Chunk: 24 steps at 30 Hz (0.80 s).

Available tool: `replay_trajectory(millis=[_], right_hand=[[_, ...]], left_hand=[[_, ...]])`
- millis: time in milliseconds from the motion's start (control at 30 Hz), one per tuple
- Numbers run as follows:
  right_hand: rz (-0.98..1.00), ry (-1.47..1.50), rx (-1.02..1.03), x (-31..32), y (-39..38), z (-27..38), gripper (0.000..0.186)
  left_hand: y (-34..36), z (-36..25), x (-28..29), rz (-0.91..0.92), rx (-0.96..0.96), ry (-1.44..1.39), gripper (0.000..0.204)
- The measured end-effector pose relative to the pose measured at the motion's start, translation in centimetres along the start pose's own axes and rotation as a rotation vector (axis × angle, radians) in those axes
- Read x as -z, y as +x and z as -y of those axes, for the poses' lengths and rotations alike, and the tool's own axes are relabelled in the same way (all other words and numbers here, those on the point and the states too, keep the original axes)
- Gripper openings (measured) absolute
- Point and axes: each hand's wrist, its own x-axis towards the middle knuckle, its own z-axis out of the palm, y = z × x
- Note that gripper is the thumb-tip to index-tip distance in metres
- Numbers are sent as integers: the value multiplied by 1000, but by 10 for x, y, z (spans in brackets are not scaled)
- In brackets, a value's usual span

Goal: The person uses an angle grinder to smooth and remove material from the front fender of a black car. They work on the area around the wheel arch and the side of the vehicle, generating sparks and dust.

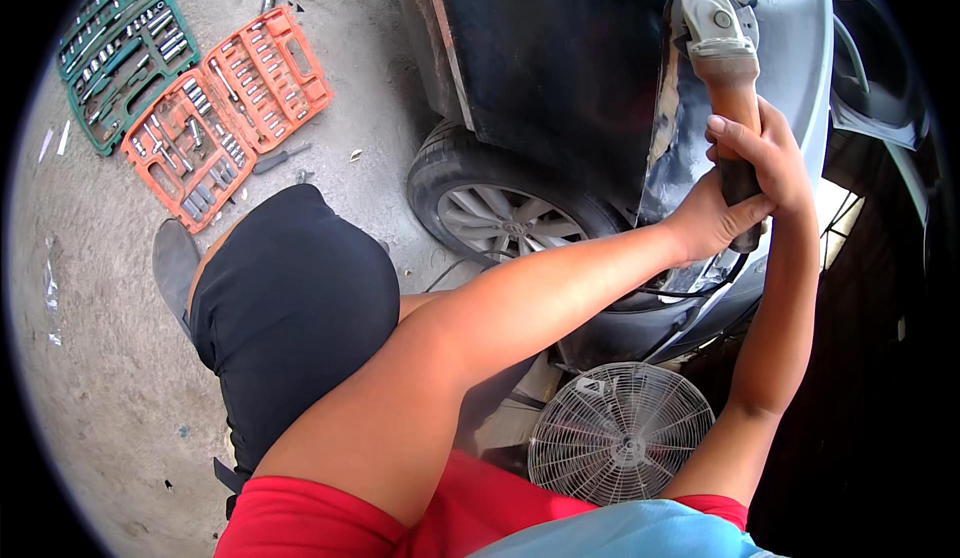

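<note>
An angle grinder (733, 93) with a grey metal head and an orange and black body is held up against a car's body panel (790, 68). My right hand (775, 163) wraps round the grinder's body, thumb across its front. Lower down, my left hand (708, 216) closes round the rear end of the grip, close against the right. The grinder's head lies over scuffed, partly bare paint at the panel's edge; its disc is mostly hidden. From the tool's rear a black cord (738, 270) bends away below my left wrist.
A car wheel (510, 220) sits below the dark body panel (560, 48). Near my right arm stands a round wire-guard fan (628, 448). On the concrete floor at the far left lie an orange socket case (262, 143) and a green one (110, 136), both open.
</note>
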Motion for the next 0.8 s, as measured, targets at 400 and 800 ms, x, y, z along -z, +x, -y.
replay_trajectory(millis=[400, 800], right_hand=[[1, -37, -15, 3, -8, -7, 59], [-9, 14, -49, -2, -14, -13, 59]], left_hand=[[-5, 11, -14, -74, -66, -27, 65], [-9, 19, -9, -10, 39, -73, 64]])
